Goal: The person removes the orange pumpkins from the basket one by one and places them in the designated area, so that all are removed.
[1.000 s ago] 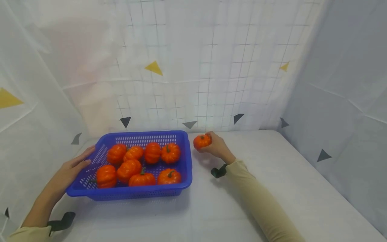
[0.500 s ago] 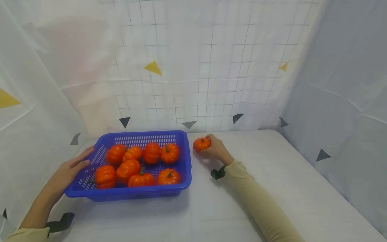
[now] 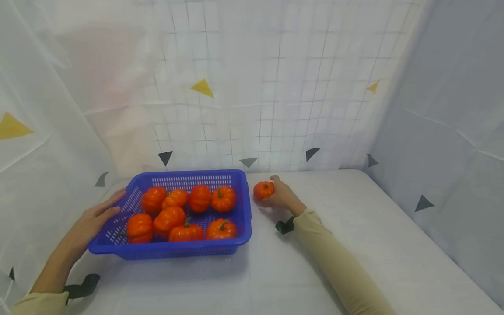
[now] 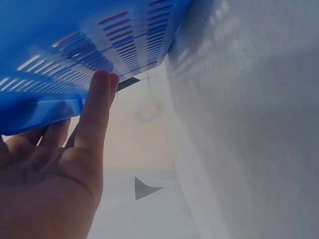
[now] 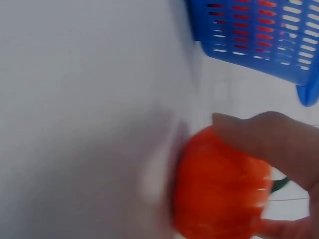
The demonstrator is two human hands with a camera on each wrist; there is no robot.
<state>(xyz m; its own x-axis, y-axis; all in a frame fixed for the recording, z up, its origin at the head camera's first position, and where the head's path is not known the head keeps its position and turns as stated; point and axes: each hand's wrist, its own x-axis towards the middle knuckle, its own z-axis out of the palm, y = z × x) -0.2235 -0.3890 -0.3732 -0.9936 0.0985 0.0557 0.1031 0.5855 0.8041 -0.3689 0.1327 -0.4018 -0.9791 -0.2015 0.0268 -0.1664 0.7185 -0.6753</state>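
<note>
A blue plastic basket (image 3: 177, 248) with slotted walls holds several small orange pumpkins (image 3: 169, 221). At its left end my left hand (image 3: 88, 223) grips the rim, thumb on top; the left wrist view shows fingers (image 4: 94, 117) under the rim and against the slotted wall. Just beyond the basket's right side, my right hand (image 3: 281, 197) holds one small pumpkin (image 3: 263, 190) between thumb and fingers. Up close in the right wrist view, this pumpkin (image 5: 219, 189) has a green stem and is low at the white tabletop. The fingers cover part of it.
White sheeting with grid lines (image 3: 291, 87) rises behind the table (image 3: 307, 271), and more sheeting closes in both sides. Dark and yellow triangles mark the sheets. A dark band with a small block (image 3: 285, 225) sits at each wrist.
My right hand has lowered slightly with the pumpkin, bringing it nearer the tabletop. The left hand and the basket have stayed in place, with only a slight shift of the head view.
</note>
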